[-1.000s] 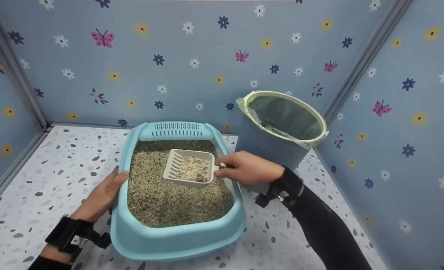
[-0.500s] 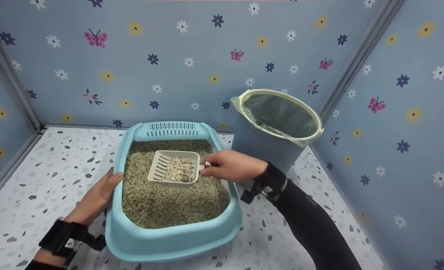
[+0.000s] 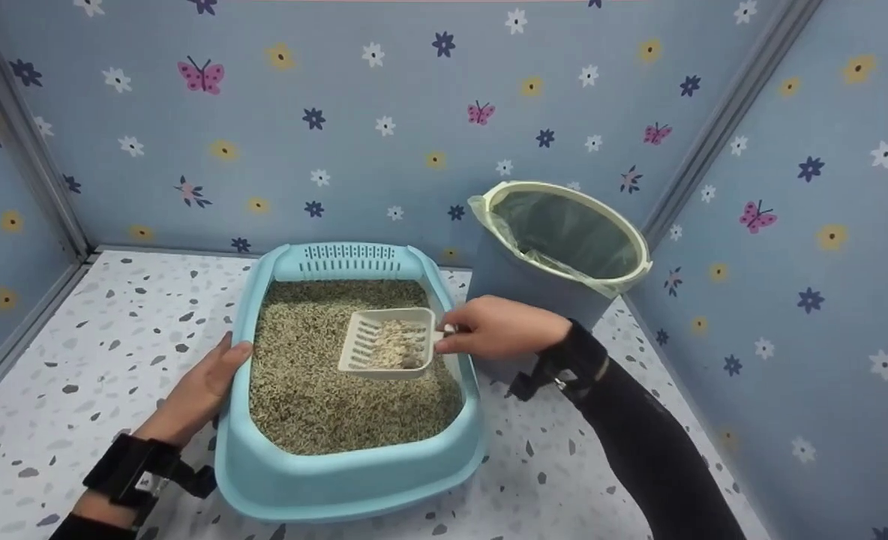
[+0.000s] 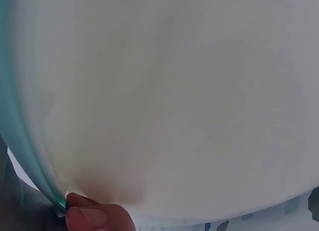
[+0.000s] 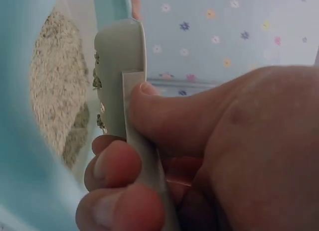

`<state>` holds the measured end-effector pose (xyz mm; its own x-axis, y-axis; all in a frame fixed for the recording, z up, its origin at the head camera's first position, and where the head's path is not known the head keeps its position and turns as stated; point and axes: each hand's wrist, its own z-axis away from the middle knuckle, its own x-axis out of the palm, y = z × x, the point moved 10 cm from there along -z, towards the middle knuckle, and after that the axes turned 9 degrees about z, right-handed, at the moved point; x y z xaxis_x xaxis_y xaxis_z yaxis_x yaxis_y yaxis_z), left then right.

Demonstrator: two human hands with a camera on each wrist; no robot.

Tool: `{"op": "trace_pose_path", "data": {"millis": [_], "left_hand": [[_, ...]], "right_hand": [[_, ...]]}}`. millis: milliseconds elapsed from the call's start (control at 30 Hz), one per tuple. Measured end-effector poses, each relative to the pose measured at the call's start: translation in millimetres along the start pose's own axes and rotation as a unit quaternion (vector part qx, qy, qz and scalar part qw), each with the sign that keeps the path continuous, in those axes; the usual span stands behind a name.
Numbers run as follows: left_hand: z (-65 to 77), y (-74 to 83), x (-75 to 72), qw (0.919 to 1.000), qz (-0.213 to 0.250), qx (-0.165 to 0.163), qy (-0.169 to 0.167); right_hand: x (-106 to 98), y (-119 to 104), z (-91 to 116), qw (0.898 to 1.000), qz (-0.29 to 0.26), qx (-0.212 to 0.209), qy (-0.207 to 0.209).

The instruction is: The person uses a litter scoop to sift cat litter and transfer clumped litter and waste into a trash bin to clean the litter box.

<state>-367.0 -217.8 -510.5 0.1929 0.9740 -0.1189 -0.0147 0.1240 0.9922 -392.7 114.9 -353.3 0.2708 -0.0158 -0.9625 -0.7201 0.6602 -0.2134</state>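
Note:
Over the litter box [image 3: 346, 487], a light blue tray filled with brownish grains of litter [image 3: 324, 405], my right hand [image 3: 500, 328] holds a cream slotted litter scoop [image 3: 359, 345] by its handle. Pale litter and a darker lump lie in the scoop. Seen from the right wrist, the thumb presses along the scoop's handle [image 5: 142, 156] and the fingers curl round it; a few grains cling to its underside. My left hand [image 3: 200, 390] grips the box's left rim, thumb on top. In the left wrist view, fingertips [image 4: 99, 218] show at the rim, beside the box's pale wall [image 4: 174, 101].
Behind and to the right stands a tall bin [image 3: 541, 292] with a cream rim and a translucent liner bag. The box sits on a white speckled surface [image 3: 46, 397]. Blue flower-patterned panels [image 3: 384, 90] close in the back and both sides.
The scoop moved left over the litter, then back right, staying above the box. Its pale contents have spread and shifted a little. My left hand keeps its hold on the rim.

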Motion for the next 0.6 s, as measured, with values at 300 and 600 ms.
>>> {"op": "trace_pose_path", "data": {"millis": [300,600], "left_hand": [[-1.4,2.6,1.9,0.9999,-0.015,-0.003,0.006],[-1.3,-2.6,-3.4,0.9995,-0.028,-0.009,0.014]], "right_hand": [[-6,13,12,0.999,-0.029,-0.001,0.028],[-4,1,-7,1.000,-0.027,-0.009,0.009]]}}
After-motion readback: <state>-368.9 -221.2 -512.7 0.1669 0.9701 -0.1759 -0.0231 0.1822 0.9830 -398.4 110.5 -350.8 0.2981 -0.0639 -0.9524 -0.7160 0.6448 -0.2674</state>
